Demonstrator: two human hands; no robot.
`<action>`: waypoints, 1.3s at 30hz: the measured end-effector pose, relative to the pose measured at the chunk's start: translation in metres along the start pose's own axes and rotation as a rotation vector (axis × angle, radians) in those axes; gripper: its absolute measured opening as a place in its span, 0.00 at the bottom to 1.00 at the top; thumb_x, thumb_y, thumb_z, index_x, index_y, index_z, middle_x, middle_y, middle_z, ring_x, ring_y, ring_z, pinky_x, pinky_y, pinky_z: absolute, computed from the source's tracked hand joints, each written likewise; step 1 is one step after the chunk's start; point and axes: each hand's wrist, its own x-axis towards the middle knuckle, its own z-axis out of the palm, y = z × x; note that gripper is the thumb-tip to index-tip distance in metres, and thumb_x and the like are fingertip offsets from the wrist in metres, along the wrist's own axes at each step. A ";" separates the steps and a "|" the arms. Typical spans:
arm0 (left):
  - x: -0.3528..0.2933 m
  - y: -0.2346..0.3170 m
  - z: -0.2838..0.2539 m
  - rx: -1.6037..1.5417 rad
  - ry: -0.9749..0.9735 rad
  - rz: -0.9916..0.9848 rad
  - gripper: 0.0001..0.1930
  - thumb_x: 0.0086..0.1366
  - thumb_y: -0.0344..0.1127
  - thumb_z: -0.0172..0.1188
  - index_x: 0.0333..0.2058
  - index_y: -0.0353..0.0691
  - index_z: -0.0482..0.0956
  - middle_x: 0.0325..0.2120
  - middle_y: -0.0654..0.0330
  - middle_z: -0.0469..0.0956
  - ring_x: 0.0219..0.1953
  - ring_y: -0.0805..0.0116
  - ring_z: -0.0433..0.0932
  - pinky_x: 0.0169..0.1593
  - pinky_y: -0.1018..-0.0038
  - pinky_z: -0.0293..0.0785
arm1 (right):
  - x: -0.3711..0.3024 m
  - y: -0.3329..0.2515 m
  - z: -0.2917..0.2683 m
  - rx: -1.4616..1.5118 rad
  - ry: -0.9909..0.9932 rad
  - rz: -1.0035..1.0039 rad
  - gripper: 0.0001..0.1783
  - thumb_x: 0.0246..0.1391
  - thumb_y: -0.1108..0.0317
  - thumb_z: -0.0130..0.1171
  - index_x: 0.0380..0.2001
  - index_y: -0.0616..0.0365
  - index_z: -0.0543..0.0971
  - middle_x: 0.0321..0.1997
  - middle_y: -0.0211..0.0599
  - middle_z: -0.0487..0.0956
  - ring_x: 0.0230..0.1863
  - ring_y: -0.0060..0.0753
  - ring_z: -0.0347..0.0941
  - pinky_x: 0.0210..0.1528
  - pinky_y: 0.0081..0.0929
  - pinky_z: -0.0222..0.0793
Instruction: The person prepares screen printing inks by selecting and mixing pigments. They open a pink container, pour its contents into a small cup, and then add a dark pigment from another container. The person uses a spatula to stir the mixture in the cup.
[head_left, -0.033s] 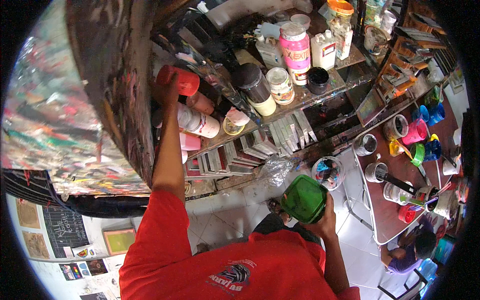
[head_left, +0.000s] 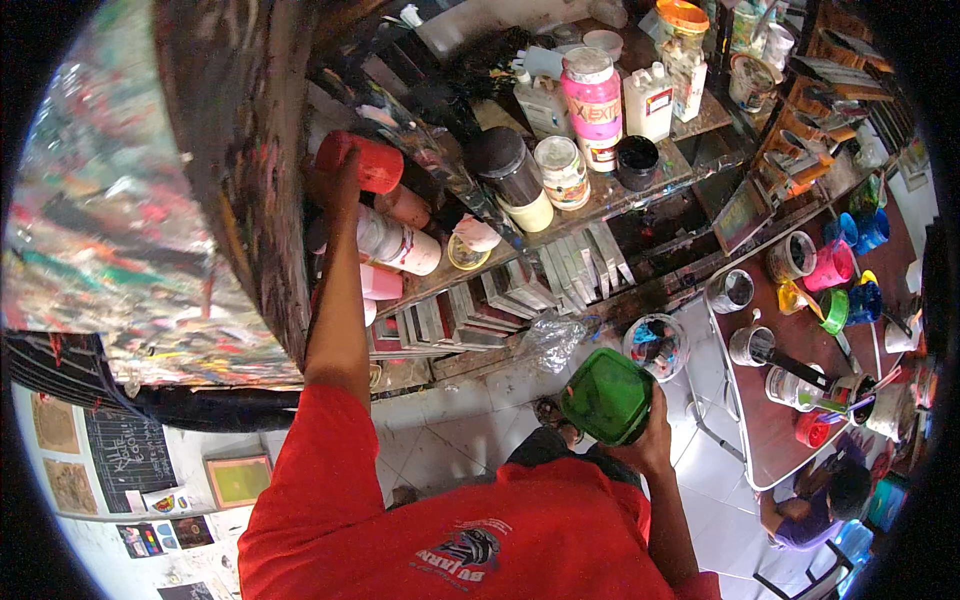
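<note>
Up at the left, my left arm stretches to a crowded shelf, and my left hand (head_left: 336, 182) is closed round a red plastic container (head_left: 376, 163) lying tilted there. Shadow hides part of those fingers. Just below it on the shelf are a white bottle-like container (head_left: 412, 248), a pink container (head_left: 381, 283) and a small yellow-rimmed tub (head_left: 467, 252). Low in front of my body, my right hand (head_left: 648, 440) grips the side of a squarish green plastic tub (head_left: 607, 397), whose inside has dark stains.
Paint jars and bottles, including a pink bottle (head_left: 592, 103), line the shelf above stacked frames (head_left: 585, 258). A round tub (head_left: 656, 346) stands beside the green one. On the right, a brown table (head_left: 745, 425) bears several paint pots; a person in purple (head_left: 810, 508) is near it.
</note>
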 end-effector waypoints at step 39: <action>-0.445 0.211 -0.323 -0.237 0.071 -0.753 0.48 0.41 0.26 0.72 0.61 0.40 0.55 0.53 0.57 0.66 0.57 0.62 0.66 0.61 0.65 0.64 | 0.172 -0.109 0.122 -0.112 -0.190 -0.524 0.69 0.26 0.56 0.80 0.70 0.54 0.48 0.60 0.62 0.62 0.58 0.64 0.66 0.55 0.49 0.69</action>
